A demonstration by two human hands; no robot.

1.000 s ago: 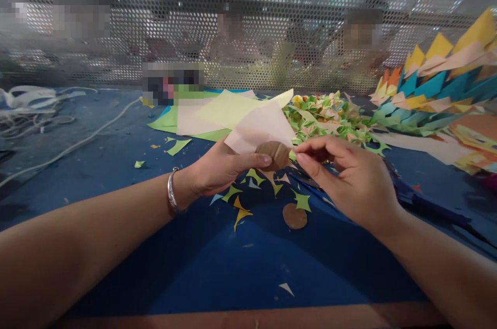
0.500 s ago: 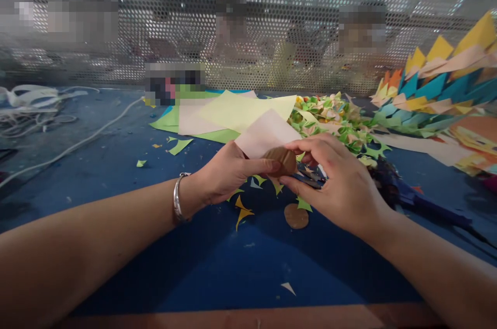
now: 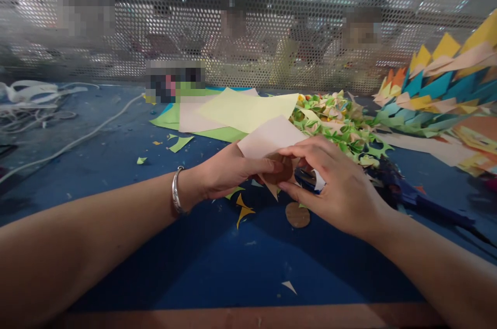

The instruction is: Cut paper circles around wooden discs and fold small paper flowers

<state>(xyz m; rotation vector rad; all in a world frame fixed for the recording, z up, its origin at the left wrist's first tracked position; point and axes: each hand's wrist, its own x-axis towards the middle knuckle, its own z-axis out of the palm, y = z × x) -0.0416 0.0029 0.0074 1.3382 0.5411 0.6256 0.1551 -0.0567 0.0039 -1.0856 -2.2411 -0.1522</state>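
Note:
My left hand (image 3: 225, 168) is closed on a sheet of pale pink paper (image 3: 267, 137), its thumb pressing a round brown cardboard disc (image 3: 282, 169) against the paper. At the disc's right edge, the fingertips and thumb of my right hand (image 3: 330, 179) pinch the disc and paper. Behind those fingers shows part of a dark shiny tool (image 3: 306, 178), mostly hidden, so I cannot make out its kind. A second cardboard disc (image 3: 297, 214) lies on the blue table (image 3: 186, 267) below my hands.
Yellow and green paper sheets (image 3: 248, 109) lie ahead, beside a heap of cut paper pieces (image 3: 337, 122). A blue glue gun (image 3: 423, 197) rests at right, below a layered paper-spike piece (image 3: 438, 80). A white cord (image 3: 77, 137) runs along the left. Perforated metal panel (image 3: 256, 44) stands behind.
The held disc has turned and tilted, and a pointed corner of the pink paper now shows below it. Both hands stay in nearly the same place.

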